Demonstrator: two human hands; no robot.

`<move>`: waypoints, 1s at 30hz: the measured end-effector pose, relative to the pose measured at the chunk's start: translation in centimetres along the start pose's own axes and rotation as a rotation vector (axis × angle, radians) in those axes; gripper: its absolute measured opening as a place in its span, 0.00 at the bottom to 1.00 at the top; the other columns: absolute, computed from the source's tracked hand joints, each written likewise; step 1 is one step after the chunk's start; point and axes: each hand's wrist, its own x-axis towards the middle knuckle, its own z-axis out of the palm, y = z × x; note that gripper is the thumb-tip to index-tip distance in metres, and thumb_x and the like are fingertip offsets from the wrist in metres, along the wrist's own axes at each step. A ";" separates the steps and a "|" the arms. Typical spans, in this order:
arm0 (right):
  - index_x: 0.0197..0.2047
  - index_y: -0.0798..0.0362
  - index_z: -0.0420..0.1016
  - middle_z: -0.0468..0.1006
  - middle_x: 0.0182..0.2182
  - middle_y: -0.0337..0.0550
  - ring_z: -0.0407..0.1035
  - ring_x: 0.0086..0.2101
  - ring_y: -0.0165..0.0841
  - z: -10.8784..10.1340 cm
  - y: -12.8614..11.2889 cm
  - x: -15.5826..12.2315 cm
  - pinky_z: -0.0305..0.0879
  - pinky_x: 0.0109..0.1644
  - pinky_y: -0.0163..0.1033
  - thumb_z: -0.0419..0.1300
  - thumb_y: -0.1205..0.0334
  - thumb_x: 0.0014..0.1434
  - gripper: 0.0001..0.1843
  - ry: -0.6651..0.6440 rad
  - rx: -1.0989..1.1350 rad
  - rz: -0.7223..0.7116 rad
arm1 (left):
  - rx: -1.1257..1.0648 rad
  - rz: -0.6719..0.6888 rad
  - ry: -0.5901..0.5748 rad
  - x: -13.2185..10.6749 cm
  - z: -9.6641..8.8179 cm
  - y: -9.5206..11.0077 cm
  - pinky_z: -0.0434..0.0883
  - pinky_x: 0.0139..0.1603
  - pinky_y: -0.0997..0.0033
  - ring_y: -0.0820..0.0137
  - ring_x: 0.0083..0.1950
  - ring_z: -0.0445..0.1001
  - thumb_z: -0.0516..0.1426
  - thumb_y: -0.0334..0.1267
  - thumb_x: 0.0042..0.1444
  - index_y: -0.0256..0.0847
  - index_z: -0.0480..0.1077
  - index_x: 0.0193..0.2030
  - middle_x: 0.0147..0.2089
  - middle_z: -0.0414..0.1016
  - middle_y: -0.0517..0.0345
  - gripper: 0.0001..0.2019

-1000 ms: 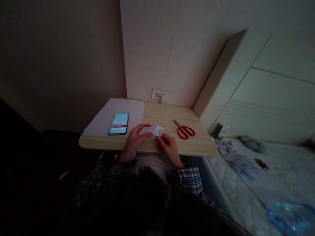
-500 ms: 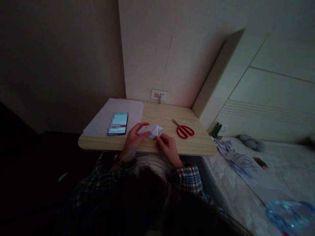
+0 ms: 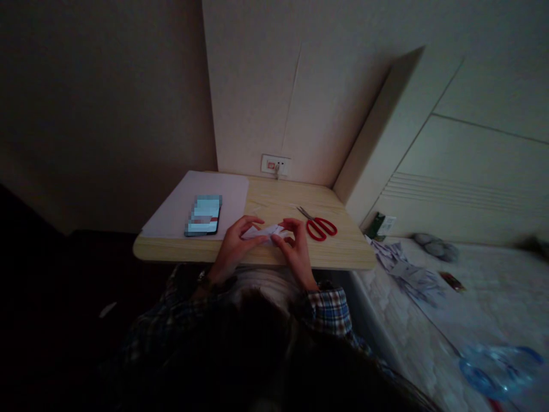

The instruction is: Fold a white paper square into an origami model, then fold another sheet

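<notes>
my left hand (image 3: 238,240) is clamped on the left end of a small folded paper (image 3: 268,230), thumb along its near side and fingers curled over the far side. my right hand (image 3: 295,245) pinches the other end between thumb and forefinger, the remaining fingers bent in behind. so the paper lies right between my two hands, neither one nearer, its long axis running from left to right, roughly along the near edge of the surface (image 3: 343,252) and just in from the middle of that edge. whether it rests on the wood or hangs a little above it, i cannot tell. both my forearms come in over the near edge and slant toward each other, palms turned inward, the right cuff (image 3: 330,309) in plaid

beyond my right hand, toward the right edge, lie red-handled scissors (image 3: 314,220), points aimed at the far edge and slightly left. to the left of my left hand, a phone (image 3: 205,216) with a lit screen sits on white sheets (image 3: 231,189) that cover the far left corner. past the far edge, a socket (image 3: 275,166) is set in the wall. off the right edge, a bed (image 3: 493,286) holds a heap of paper pieces (image 3: 407,274)
</notes>
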 end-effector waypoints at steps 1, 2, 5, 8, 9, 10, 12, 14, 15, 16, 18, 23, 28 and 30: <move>0.48 0.48 0.64 0.70 0.46 0.44 0.66 0.46 0.35 0.0 0.0 0.0 0.66 0.41 0.36 0.66 0.57 0.50 0.23 -0.005 0.005 -0.008 | -0.003 0.001 -0.006 0.0 0.0 0.1 0.68 0.35 0.73 0.67 0.36 0.74 0.66 0.37 0.41 0.41 0.71 0.39 0.31 0.73 0.63 0.17; 0.47 0.48 0.65 0.70 0.45 0.43 0.66 0.45 0.35 0.0 0.1 0.0 0.66 0.41 0.36 0.65 0.57 0.51 0.21 -0.020 0.007 -0.020 | -0.006 0.003 -0.012 -0.1 0.0 0.1 0.68 0.36 0.72 0.67 0.36 0.74 0.66 0.37 0.41 0.41 0.71 0.39 0.32 0.73 0.62 0.17; 0.37 0.49 0.69 0.71 0.37 0.39 0.67 0.39 0.33 -0.1 0.2 0.1 0.66 0.41 0.36 0.63 0.57 0.54 0.10 -0.080 0.015 -0.032 | -0.019 0.013 0.000 -0.1 0.2 0.0 0.69 0.39 0.71 0.67 0.37 0.74 0.66 0.37 0.42 0.41 0.70 0.42 0.33 0.73 0.61 0.19; 0.32 0.50 0.68 0.69 0.30 0.36 0.67 0.35 0.31 -0.1 0.2 0.1 0.65 0.39 0.36 0.63 0.57 0.54 0.08 -0.076 0.048 0.003 | -0.074 0.058 0.084 0.1 0.3 -0.7 0.70 0.43 0.70 0.67 0.41 0.74 0.67 0.36 0.40 0.42 0.67 0.48 0.36 0.73 0.60 0.27; 0.31 0.50 0.68 0.69 0.29 0.36 0.66 0.34 0.31 -0.1 0.2 0.0 0.65 0.39 0.36 0.63 0.58 0.53 0.08 -0.060 0.062 0.012 | -0.105 0.075 0.115 0.2 0.4 -0.9 0.70 0.44 0.70 0.67 0.43 0.74 0.68 0.35 0.38 0.43 0.65 0.50 0.39 0.74 0.59 0.30; 0.31 0.50 0.67 0.69 0.29 0.36 0.66 0.33 0.31 -0.1 0.1 0.0 0.65 0.38 0.36 0.64 0.58 0.52 0.09 -0.044 0.074 0.019 | -0.138 0.085 0.141 0.2 0.4 -1.2 0.70 0.45 0.70 0.67 0.45 0.73 0.68 0.35 0.37 0.43 0.64 0.52 0.42 0.74 0.57 0.32; 0.30 0.50 0.67 0.69 0.28 0.35 0.65 0.32 0.30 -0.1 0.0 0.0 0.64 0.36 0.35 0.64 0.57 0.52 0.09 -0.022 0.097 0.031 | -0.204 0.069 0.168 0.4 0.5 -1.5 0.71 0.45 0.71 0.67 0.46 0.73 0.69 0.34 0.35 0.45 0.62 0.54 0.48 0.73 0.54 0.37; 0.31 0.49 0.66 0.69 0.28 0.36 0.65 0.31 0.30 0.0 -0.2 0.1 0.64 0.35 0.35 0.63 0.56 0.52 0.10 -0.017 0.125 0.043 | -0.276 0.015 0.165 0.4 0.6 -1.5 0.72 0.45 0.70 0.68 0.44 0.74 0.69 0.34 0.35 0.45 0.61 0.56 0.51 0.73 0.52 0.38; 0.31 0.49 0.65 0.69 0.28 0.36 0.65 0.31 0.31 0.0 -0.2 0.1 0.64 0.35 0.35 0.63 0.56 0.52 0.10 -0.016 0.144 0.046 | -0.315 -0.017 0.166 0.4 0.7 -1.4 0.72 0.45 0.69 0.68 0.44 0.75 0.69 0.34 0.35 0.45 0.61 0.56 0.51 0.73 0.52 0.38; 0.32 0.49 0.65 0.70 0.28 0.36 0.66 0.31 0.31 0.2 -0.2 0.2 0.65 0.35 0.36 0.63 0.55 0.51 0.11 -0.017 0.163 0.047 | -0.352 -0.050 0.168 0.4 0.8 -1.3 0.72 0.46 0.69 0.68 0.43 0.75 0.69 0.34 0.36 0.44 0.61 0.57 0.49 0.74 0.52 0.38; 0.33 0.48 0.63 0.69 0.28 0.35 0.66 0.31 0.31 0.5 -0.2 0.4 0.65 0.35 0.36 0.63 0.56 0.50 0.12 -0.026 0.194 0.055 | -0.419 -0.104 0.180 0.4 0.9 -1.0 0.71 0.48 0.68 0.68 0.43 0.76 0.68 0.35 0.37 0.43 0.62 0.56 0.45 0.77 0.55 0.36; 0.34 0.48 0.62 0.69 0.28 0.35 0.67 0.30 0.31 1.4 0.1 1.1 0.67 0.36 0.36 0.64 0.56 0.49 0.14 -0.073 0.194 0.076 | -0.466 -0.095 0.216 0.8 0.7 -0.2 0.70 0.46 0.71 0.69 0.42 0.76 0.67 0.35 0.38 0.41 0.67 0.48 0.37 0.78 0.59 0.27; 0.33 0.48 0.62 0.69 0.28 0.35 0.68 0.30 0.31 1.6 0.1 1.8 0.68 0.36 0.37 0.64 0.56 0.48 0.13 -0.060 0.134 0.054 | -0.419 -0.032 0.222 1.5 0.7 0.3 0.70 0.45 0.72 0.69 0.42 0.75 0.67 0.36 0.40 0.41 0.69 0.43 0.37 0.77 0.60 0.21; 0.32 0.48 0.62 0.69 0.27 0.34 0.68 0.29 0.30 1.6 0.2 2.0 0.67 0.35 0.37 0.64 0.55 0.48 0.14 -0.040 0.123 0.055 | -0.407 -0.024 0.186 1.6 0.8 0.1 0.69 0.46 0.72 0.69 0.42 0.75 0.67 0.36 0.40 0.40 0.70 0.40 0.37 0.77 0.59 0.19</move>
